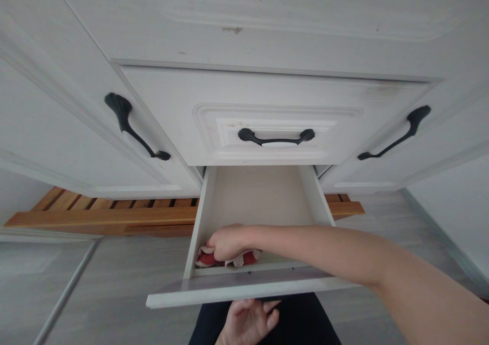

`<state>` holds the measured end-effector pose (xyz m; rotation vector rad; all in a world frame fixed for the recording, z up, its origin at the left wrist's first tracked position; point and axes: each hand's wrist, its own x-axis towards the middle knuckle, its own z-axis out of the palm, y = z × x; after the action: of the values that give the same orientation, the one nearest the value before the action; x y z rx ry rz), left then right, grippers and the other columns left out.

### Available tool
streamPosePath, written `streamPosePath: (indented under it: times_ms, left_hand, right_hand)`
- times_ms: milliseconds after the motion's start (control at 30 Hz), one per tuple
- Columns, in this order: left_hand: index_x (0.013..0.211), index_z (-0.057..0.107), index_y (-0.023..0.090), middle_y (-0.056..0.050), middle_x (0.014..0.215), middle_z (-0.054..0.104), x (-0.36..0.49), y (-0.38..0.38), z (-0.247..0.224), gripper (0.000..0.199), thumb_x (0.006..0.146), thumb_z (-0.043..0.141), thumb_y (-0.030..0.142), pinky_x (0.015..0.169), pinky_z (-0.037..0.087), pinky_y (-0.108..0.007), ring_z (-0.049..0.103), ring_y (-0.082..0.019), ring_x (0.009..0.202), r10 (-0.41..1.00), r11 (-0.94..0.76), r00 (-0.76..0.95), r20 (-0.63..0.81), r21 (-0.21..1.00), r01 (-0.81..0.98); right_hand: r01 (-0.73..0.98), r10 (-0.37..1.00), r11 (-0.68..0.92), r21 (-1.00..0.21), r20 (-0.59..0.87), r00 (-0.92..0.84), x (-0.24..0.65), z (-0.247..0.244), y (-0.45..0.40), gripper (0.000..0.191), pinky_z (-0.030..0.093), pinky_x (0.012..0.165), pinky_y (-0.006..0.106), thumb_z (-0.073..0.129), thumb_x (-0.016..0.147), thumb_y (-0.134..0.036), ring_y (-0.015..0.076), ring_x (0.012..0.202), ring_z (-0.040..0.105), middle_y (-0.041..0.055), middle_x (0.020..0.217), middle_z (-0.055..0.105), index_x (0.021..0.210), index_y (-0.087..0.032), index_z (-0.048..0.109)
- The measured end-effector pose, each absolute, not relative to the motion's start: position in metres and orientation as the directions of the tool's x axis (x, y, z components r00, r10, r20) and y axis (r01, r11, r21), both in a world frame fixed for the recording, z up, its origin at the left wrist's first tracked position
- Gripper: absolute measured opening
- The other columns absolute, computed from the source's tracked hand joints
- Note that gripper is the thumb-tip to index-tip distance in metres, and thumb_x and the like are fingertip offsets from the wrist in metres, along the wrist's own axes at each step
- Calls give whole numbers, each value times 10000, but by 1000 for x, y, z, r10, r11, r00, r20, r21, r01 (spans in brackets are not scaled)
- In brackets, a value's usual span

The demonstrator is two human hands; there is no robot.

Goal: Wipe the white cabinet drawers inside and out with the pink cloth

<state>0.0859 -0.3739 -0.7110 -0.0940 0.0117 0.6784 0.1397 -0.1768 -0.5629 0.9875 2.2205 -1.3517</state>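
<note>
A pulled-out white drawer extends toward me from the lower part of the cabinet. My right hand reaches in from the right, its fingers closed on a small red-and-white cloth item at the drawer's front left corner. That cloth is bunched and partly covered by the hand, so its exact kind does not show. Just under the drawer front, my left hand is palm up with curled fingers. The drawer's front edge hides its fingertips and whatever they hold.
Above is a closed drawer with a black handle. Cabinet doors with black handles flank it. A slatted wooden rack lies low behind the open drawer, over a grey floor. My dark-clothed legs are below.
</note>
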Motion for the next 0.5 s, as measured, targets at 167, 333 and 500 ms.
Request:
streamPosePath:
  times_ms: [167,333,500]
  left_hand:
    - [951,802,278,17,1207,760,84,-374,-716,259,905,562,191,1041,380,-299,634,-177,1224,637,765,771,-27,-107,-635]
    - [943,802,280,13,1200,763,82,-371,-716,271,908,556,170,1069,380,-309,654,-172,1196,643,760,766,-12,-113,-640]
    - [912,804,287,24,1242,744,81,-371,-719,267,911,558,181,1083,376,-307,636,-179,1230,641,763,767,10,-110,-636]
  right_hand:
    - [571,107,-88,-816,-578,-809,169,-580,-170,637,453,533,174,472,690,-13,97,624,604,-56,873,652,1254,-274,608]
    - [468,-4,-477,-744,-531,-847,211,-598,-168,595,492,708,158,426,561,88,77,823,645,-49,1001,650,1048,-193,622]
    - [617,51,-430,-658,-701,-711,286,-604,-178,392,475,629,180,535,585,17,88,697,590,-64,821,601,920,-182,578]
